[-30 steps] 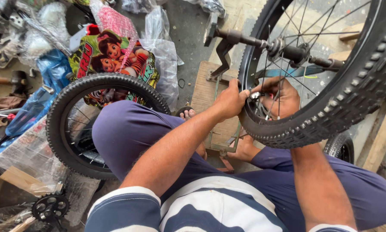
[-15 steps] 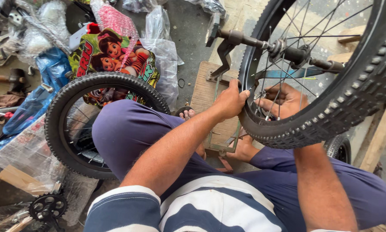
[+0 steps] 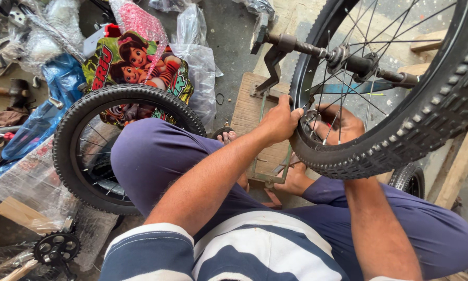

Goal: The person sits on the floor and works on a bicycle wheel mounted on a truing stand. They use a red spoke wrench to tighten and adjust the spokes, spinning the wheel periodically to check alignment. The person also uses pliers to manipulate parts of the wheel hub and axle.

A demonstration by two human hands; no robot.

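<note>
Left hand (image 3: 281, 120) lower on tyre (image 3: 380, 151) (fingers curled)

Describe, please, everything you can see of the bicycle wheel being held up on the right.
The bicycle wheel has a black knobby tyre, thin metal spokes and a dark hub with a threaded axle, where a bent metal bracket hangs. It is held tilted above the person's lap, over a wooden board. The left hand grips the tyre's inner edge; the right hand reaches in behind the spokes at the rim.
</note>
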